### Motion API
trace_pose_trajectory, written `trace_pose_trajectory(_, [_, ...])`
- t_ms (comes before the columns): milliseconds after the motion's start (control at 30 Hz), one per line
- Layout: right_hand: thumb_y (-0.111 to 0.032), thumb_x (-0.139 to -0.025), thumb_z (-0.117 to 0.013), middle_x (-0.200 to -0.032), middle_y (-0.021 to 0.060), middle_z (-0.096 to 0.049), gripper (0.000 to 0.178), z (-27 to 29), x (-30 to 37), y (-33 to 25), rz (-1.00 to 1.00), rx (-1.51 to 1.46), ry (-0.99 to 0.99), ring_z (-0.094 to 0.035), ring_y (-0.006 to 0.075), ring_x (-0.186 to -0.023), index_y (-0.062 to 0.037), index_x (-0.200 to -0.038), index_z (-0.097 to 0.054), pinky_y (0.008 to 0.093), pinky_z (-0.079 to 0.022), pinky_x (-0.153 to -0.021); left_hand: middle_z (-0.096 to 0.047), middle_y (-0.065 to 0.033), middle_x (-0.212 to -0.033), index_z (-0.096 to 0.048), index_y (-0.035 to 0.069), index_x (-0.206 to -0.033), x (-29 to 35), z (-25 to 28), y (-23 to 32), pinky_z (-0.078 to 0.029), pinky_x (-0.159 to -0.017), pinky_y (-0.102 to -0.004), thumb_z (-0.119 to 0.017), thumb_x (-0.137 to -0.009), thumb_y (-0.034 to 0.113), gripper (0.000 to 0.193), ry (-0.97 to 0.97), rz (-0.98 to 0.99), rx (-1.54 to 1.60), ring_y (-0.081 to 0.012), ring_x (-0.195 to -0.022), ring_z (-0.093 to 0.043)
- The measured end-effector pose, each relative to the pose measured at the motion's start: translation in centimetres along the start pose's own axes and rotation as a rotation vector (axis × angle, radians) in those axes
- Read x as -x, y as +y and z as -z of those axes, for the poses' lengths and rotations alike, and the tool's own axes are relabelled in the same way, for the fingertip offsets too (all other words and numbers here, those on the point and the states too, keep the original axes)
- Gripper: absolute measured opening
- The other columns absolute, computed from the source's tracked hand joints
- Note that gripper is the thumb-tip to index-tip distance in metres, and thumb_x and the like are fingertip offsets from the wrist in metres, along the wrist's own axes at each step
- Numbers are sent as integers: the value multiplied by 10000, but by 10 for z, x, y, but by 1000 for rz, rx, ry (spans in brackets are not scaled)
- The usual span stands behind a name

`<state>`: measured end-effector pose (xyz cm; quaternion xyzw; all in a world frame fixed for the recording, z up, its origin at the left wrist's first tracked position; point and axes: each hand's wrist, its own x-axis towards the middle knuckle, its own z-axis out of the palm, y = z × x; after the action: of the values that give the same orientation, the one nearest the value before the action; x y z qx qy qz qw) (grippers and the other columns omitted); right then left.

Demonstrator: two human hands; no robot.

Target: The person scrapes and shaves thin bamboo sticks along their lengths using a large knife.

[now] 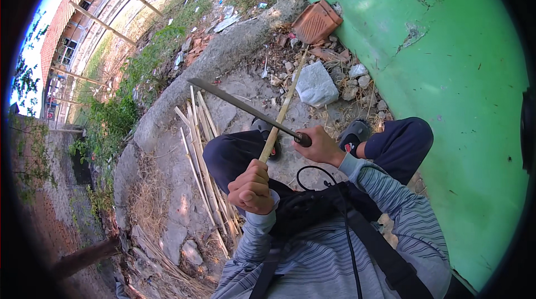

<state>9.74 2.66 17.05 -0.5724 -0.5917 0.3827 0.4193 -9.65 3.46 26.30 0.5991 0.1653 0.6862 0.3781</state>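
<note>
My left hand (251,188) is closed around the lower end of a long, pale bamboo strip (288,100). The strip slants up and away from me, its far end near the rubble by the wall. In my right hand (320,146) is the dark handle of a machete (240,104), gripped with the fingers wrapped round. Its long, straight blade points to the far left and crosses the strip just beyond my hands; whether the two touch I cannot tell. Several more bamboo strips (202,151) lie in a loose pile on the ground left of my knee.
A green wall (452,104) runs close along my right. Ahead lie a white stone block (316,84), an orange hollow brick (317,22) and broken rubble. A low concrete curb (218,53) curves round the left, with green plants (120,112) beyond. A black cable (350,237) hangs down my front.
</note>
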Motion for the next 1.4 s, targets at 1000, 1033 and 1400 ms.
trace_pose_trajectory(1000, [-238, -838, -720, -689, 215, -638, 283, 2, -39, 141, -169, 151, 251, -655, 346, -632, 36, -795, -663, 449, -484, -624, -383, -47, -481, -417, 22, -532, 4, 12, -5, -374, -507, -356, -423, -1126, 419, 715, 44, 2, -16, -173, -421, -350])
trace_pose_trajectory(1033, [-245, -834, -726, -693, 218, -641, 290, 5, -40, 140, -187, 161, 250, -660, 349, -640, 36, -794, -667, 450, -488, -630, -384, -46, -483, -421, 20, -532, 4, 11, -3, -373, -507, -356, -422, -1126, 424, 719, 24, 6, -18, -174, -421, -351])
trace_pose_trajectory(1400, [-266, -842, -734, -718, 216, -669, 299, -7, -42, 165, -294, 127, 238, -685, 371, -681, 30, -848, -694, 447, -518, -653, -389, -53, -485, -403, 27, -516, 3, 26, -6, -394, -520, -361, -419, -1121, 453, 740, 58, 35, -14, -179, -429, -355])
